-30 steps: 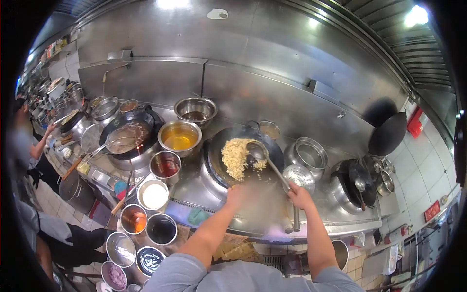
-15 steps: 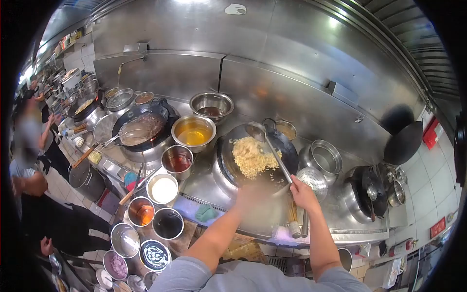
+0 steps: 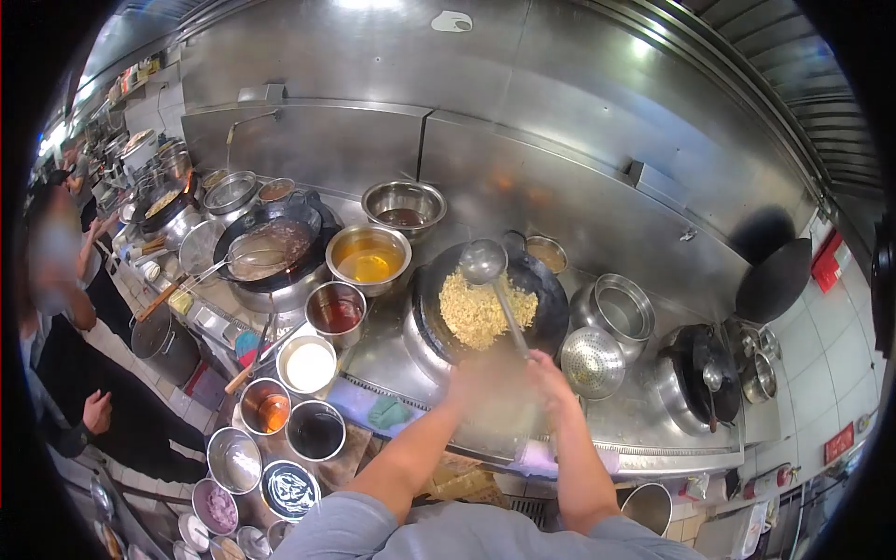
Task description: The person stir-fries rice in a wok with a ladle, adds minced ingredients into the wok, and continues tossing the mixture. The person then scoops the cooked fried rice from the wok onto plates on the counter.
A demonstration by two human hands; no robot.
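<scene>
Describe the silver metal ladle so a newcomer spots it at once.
At the grey steel counter, find the central round black wok holding yellow grainy food. Over the food is the long-handled silver ladle, its handle running to the right hand. Its bowl looks solid, unlike the perforated silver skimmer beside the wok.

The metal ladle (image 3: 483, 262) looks smooth and glossy.

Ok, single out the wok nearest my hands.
The wok straight ahead, holding yellowish food beneath the ladle in your right hand; the other woks stand farther off, left and right.
</scene>
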